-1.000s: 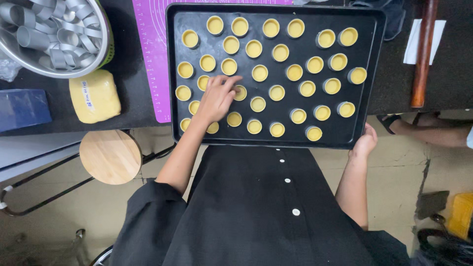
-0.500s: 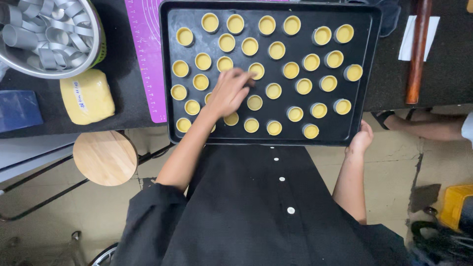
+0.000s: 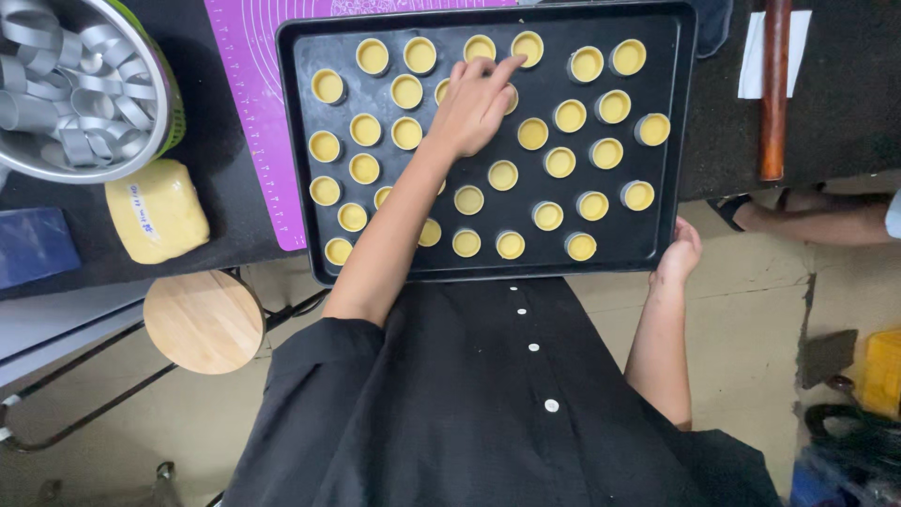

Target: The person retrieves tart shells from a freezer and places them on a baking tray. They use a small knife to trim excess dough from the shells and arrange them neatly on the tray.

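Note:
A black baking tray (image 3: 671,131) holds several small round tart shells with yellow dough (image 3: 561,162). My left hand (image 3: 477,105) reaches across the tray, fingers spread, with the index fingertip touching a shell (image 3: 526,47) in the far row. My right hand (image 3: 678,253) grips the tray's near right corner.
A purple silicone mat (image 3: 249,103) lies left of the tray. A metal bowl of ring moulds (image 3: 75,89) and a wrapped yellow dough block (image 3: 157,210) sit at the left. A wooden rolling pin (image 3: 773,89) lies at the right. A round wooden stool (image 3: 202,321) stands below.
My left hand has moved from the tray's near left rows up to the far middle row. My right hand stays on the tray's corner.

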### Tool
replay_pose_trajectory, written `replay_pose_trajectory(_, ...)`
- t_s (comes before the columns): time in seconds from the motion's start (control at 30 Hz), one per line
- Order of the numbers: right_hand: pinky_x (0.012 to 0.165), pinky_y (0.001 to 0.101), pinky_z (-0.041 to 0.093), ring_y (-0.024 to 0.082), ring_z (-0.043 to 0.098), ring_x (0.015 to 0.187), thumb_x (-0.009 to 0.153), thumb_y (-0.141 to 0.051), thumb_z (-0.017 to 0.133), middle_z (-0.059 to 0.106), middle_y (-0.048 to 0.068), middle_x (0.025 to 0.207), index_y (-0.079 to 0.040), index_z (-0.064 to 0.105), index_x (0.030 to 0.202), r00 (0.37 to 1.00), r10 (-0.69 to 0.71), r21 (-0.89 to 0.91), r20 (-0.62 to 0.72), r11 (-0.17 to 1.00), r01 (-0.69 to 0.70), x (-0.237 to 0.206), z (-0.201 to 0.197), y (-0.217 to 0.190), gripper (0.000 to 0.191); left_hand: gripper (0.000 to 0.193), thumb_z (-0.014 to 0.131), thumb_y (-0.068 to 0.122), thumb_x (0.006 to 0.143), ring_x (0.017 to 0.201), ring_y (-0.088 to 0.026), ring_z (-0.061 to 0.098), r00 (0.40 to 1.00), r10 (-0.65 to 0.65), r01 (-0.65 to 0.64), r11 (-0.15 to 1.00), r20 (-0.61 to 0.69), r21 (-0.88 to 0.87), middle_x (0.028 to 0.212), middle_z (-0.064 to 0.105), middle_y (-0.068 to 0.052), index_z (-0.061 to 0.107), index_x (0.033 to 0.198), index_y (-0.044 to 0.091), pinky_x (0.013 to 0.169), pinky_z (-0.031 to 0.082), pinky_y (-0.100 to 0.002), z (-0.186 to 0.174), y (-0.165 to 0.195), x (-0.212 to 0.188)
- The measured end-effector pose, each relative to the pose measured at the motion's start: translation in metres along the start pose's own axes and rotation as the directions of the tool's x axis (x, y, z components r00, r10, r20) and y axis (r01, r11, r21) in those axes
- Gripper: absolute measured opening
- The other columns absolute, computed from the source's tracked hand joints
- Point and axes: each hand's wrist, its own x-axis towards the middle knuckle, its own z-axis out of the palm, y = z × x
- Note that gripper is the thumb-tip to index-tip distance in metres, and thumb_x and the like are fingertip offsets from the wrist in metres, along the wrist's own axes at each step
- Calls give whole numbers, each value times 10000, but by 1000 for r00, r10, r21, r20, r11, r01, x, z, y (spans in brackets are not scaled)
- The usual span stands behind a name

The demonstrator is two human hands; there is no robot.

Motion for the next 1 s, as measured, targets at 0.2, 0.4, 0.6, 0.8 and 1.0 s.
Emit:
replay_pose_trajectory(0.2, 893, 321, 558, 190, 705, 971, 1057, -163, 362, 733, 126, 1059, 37, 664, 1119, 1000, 9, -3, -26, 1000, -9, -1, 0, 1, 368, 479, 468, 241, 1004, 1176, -372, 495, 999, 44, -44, 998, -9, -49, 1183, 629, -182, 510, 1472, 148, 1073, 364, -477, -17, -4, -32)
replay_pose_trajectory(0.4, 909, 333, 564, 207, 703, 990, 1052, -139, 377, 723, 142, 1075, 55, 655, 1118, 1000, 6, 40, -12, 999, -5, 1, -1, 3, 345, 482, 498, 233, 975, 1103, -344, 510, 997, -24, 21, 999, 71, 39, 1129, 645, -160, 525, 1445, 128, 1013, 377, -464, -29, -10, -74)
replay_pose_trajectory(0.6, 906, 324, 565, 203, 711, 985, 1009, -106, 356, 735, 139, 1070, 49, 663, 1110, 1000, 12, 40, -7, 999, -12, 2, -4, 5, 359, 521, 485, 214, 950, 1060, -332, 511, 983, -22, 42, 993, 181, -107, 1048, 657, -137, 534, 1461, 124, 1012, 397, -443, -34, 5, -119)
replay_pose_trajectory(0.8, 911, 319, 563, 205, 710, 986, 1024, -105, 371, 734, 133, 1075, 45, 660, 1113, 1000, 23, 66, 4, 998, -23, 1, -5, 8, 338, 545, 492, 205, 920, 1076, -295, 528, 979, 98, -61, 978, 176, -201, 1059, 693, -88, 527, 1446, 64, 979, 378, -445, -35, 17, -153)
replay_pose_trajectory(1.0, 921, 320, 555, 200, 700, 1006, 1038, -123, 382, 723, 134, 1082, 35, 656, 1101, 999, 17, 34, -31, 999, -16, 3, -5, 9, 322, 517, 506, 220, 910, 967, -268, 542, 925, 87, -31, 987, 369, -155, 983, 677, -82, 574, 1406, 93, 917, 388, -411, -37, 34, -161)
